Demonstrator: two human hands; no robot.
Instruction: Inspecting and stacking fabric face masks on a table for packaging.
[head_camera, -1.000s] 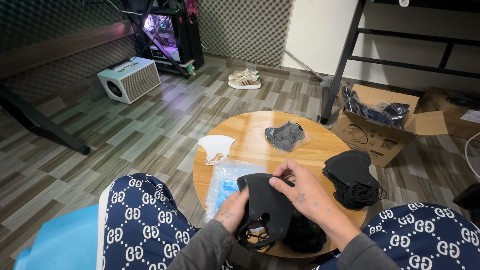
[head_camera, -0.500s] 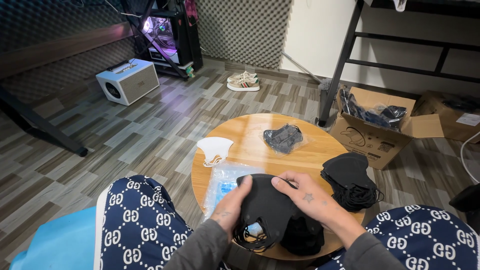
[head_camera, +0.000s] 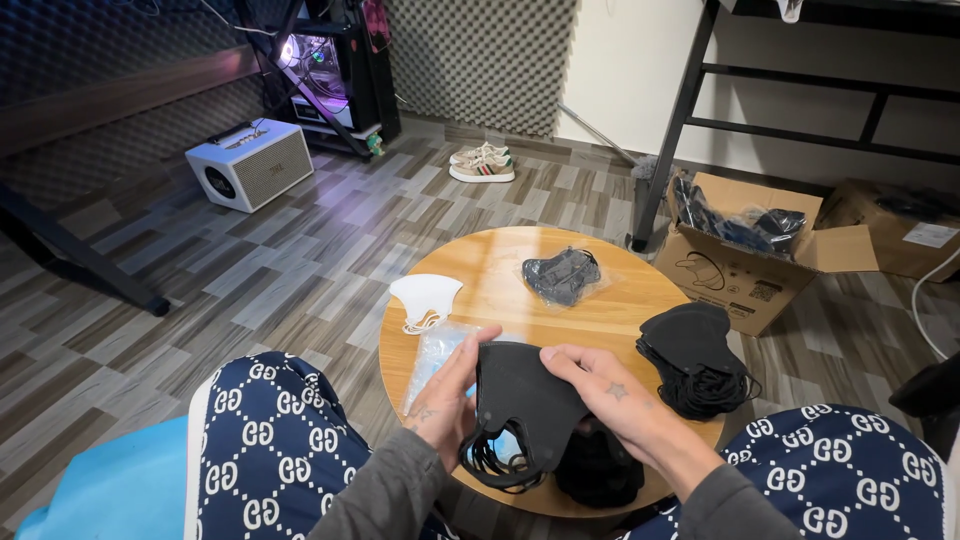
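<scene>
Black masks (head_camera: 525, 400), stacked, sat between our hands over the round table's (head_camera: 610, 310) near edge; our left hand (head_camera: 450, 395) and right hand (head_camera: 610, 400) each pinched a side, long axis running left-right.

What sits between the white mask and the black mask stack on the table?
Head view: a clear-bagged pack of dark masks, toward the far edge, between white mask and black mask stack.
</scene>
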